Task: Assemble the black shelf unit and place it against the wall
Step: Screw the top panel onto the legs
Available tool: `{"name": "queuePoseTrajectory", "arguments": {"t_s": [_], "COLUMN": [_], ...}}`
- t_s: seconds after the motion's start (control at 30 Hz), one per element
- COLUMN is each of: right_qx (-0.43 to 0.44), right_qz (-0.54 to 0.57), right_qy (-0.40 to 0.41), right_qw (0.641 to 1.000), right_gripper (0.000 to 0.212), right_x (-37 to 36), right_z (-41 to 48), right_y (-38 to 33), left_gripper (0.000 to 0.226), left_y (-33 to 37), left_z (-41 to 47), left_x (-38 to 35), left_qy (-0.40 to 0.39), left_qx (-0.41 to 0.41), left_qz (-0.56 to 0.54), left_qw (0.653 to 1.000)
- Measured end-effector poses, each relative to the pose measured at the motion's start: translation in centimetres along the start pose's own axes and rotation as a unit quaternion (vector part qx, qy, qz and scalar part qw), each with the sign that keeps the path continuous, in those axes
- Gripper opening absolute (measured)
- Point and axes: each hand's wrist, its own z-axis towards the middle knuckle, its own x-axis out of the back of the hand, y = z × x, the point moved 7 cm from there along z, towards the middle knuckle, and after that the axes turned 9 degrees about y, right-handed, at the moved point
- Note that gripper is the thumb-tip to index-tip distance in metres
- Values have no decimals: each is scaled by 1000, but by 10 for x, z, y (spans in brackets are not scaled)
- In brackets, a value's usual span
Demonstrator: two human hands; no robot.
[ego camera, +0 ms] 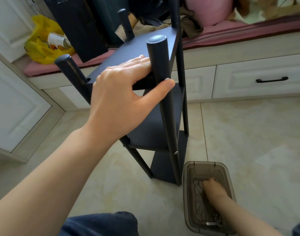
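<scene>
On tile (248, 133), the black shelf unit (154, 128) (4 boards) stands upright, left hand (118, 94) clamping its top.

The pale tiled floor (256, 142) is what it's all set on: the black shelf unit (156, 132) is stood upright on it, close in front of the built-in bench (239, 50), and a smoky see-through plastic bin (186, 201) is parked just beside its base. Up on the bench, a pink cushion (43, 68) is laid along the top, and it's loaded with a yellow bag (42, 51) and a tall black box (77, 26).
</scene>
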Motion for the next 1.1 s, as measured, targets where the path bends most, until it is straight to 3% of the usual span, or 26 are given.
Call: {"name": "queuePoseTrajectory", "arguments": {"t_s": [0.17, 0.3, 0.4, 0.57, 0.7, 0.8, 1.1], "right_qx": [-31, -63, -79, -74, -72, -75, 60], "right_qz": [123, 304, 445, 668, 645, 663, 661], "right_qy": [9, 30, 91, 128, 167, 211, 219], "right_qw": [992, 950, 888, 729, 742, 714, 715], "right_gripper": [8, 26, 16, 10, 16, 14, 21], "right_x": [32, 83, 133, 211, 235, 249, 305], "right_z": [-11, -10, -15, -42, -61, -72, -73], "right_y": [-12, -26, -37, -56, -63, -66, -140], "left_gripper": [26, 29, 30, 27, 23, 22, 23], "left_y": [-3, -8, -9, -5, -12, -22, -72], "left_z": [0, -1, -1, -2, 0, 2, 7], "left_x": [2, 5, 5, 9, 16, 23, 52], "left_qy": [-5, -1, -11, -9, -22, -33, -14], "left_qx": [0, 7, 3, 5, 24, 41, 108], "left_qz": [-13, -6, 7, 28, 10, 6, -42], "left_qw": [1000, 1000, 1000, 1000, 999, 999, 993]}}
